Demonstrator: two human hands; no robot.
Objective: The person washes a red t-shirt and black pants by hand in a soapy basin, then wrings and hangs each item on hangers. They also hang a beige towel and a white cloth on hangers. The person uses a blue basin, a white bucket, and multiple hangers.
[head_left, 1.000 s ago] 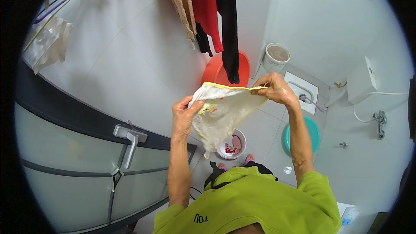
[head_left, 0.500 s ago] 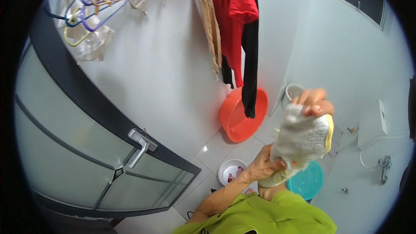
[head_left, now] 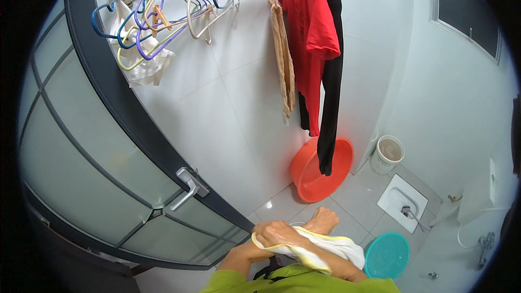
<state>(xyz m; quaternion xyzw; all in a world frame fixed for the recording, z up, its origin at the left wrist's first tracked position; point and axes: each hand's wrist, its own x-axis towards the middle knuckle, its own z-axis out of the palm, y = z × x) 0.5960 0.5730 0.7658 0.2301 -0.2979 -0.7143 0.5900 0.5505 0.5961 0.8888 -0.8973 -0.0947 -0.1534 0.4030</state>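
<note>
A white cloth with yellow trim (head_left: 343, 249) lies across my right forearm, low in the view. My right hand (head_left: 275, 234) is closed on its edge, over my left forearm. Behind it my left forearm crosses to the right, and my left hand (head_left: 322, 221) sticks out beyond the cloth. The fingers of my left hand look curled in, with nothing visible in them. Part of the cloth is hidden between the arms.
Red basin (head_left: 305, 176) leans against the wall below hanging red shirt (head_left: 320, 32) and black trousers (head_left: 332, 87). Teal basin (head_left: 386, 256), squat toilet (head_left: 401, 201) and white bucket (head_left: 388, 153) stand right. Glass door (head_left: 97, 146) is at left, hangers (head_left: 163, 21) above.
The cloth has come down from its raised, stretched position and moved left. My right hand has dropped across my left forearm; my left hand has let go of the cloth.
</note>
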